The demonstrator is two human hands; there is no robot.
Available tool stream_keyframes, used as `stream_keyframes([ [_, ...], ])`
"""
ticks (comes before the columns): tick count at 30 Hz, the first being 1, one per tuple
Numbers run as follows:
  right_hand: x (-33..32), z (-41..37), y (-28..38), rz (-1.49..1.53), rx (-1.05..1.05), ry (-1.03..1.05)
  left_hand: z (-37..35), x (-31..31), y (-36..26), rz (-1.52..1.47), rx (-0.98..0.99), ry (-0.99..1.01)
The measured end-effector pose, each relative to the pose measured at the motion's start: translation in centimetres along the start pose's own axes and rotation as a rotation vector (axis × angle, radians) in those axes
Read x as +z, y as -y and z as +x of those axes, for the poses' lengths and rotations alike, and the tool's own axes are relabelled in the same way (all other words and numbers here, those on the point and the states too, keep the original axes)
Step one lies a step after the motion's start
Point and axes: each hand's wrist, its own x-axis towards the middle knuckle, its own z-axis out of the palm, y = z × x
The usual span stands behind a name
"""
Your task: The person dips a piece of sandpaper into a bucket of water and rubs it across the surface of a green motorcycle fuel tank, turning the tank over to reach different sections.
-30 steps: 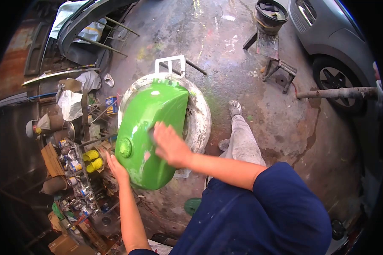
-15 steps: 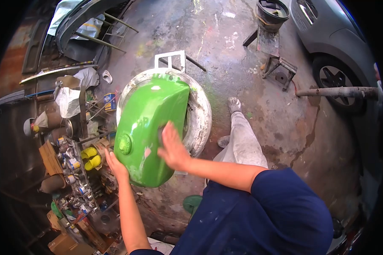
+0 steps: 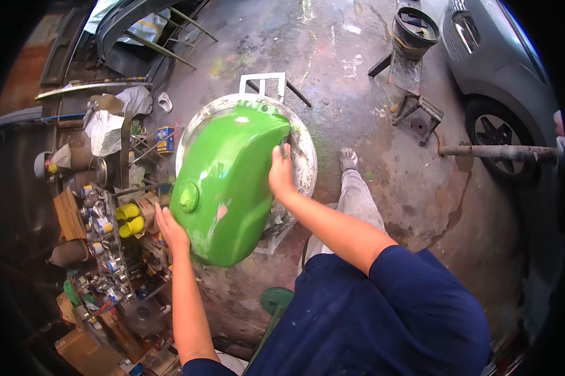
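Note:
A glossy green motorcycle fuel tank (image 3: 226,169) with a pale pink worn patch lies tilted on a round, paint-spattered white stand (image 3: 305,153). Its round filler cap (image 3: 188,197) is green too. Against the tank's lower left side rests my left hand (image 3: 173,230), steadying it with fingers nearly straight. My right hand (image 3: 281,172) is at the tank's upper right edge, fingers pointing up along the side. A dark sliver shows by its fingertips, apparently a small dark pad, mostly hidden by the hand.
Cans and bottles crowd a rack (image 3: 110,250) at left, beside yellow clogs (image 3: 129,219). A black bucket (image 3: 415,30) stands on a low bench (image 3: 406,78) at upper right, near a grey car (image 3: 495,56). A metal pipe (image 3: 495,152) juts in from the right.
My right hand has moved from the middle of the tank's top up and right to its side edge. The tank appears slightly turned. My left hand stays at the lower left side.

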Motion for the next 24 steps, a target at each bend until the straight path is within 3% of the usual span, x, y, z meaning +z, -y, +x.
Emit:
stream_keyframes([
  [2,0.6,-1.7,0.0,-0.042,0.051,-0.042,-0.1,0.1,0.4,-0.002,0.012,-0.027],
  [5,-0.1,-10.8,-2.0,-0.205,-0.046,0.259,0.0,0.2,0.9,0.009,-0.001,-0.042],
  [8,0.4,-8.6,-0.1,-0.252,-0.093,0.2,-0.5,0.0,0.0,0.034,-0.006,-0.05],
  [10,-0.2,-3.7,2.1,-0.17,-0.238,0.157,-0.7,0.0,-0.1,0.008,-0.012,-0.075],
  [12,-0.7,-1.9,5.3,-0.379,-0.469,0.172,-0.4,0.3,0.7,-0.044,0.0,-0.137],
  [15,-1.0,-5.4,11.5,-1.078,-0.907,0.47,-0.6,0.5,0.8,-0.11,-0.03,-0.173],
  [17,-0.1,-7.9,11.7,-1.124,-1.09,0.835,-0.8,0.4,0.6,-0.078,-0.091,-0.14],
  [18,0.7,-9.8,11.3,-1.292,-1.148,0.993,-1.1,0.4,0.1,-0.073,-0.121,-0.132],
  [21,3.7,-15.7,9.3,-1.286,-1.279,1.252,-1.0,0.1,0.1,-0.065,-0.131,-0.074],
  [24,6.7,-18.0,9.0,-1.285,-1.374,1.382,-1.9,0.9,0.9,-0.036,-0.115,-0.044],
])
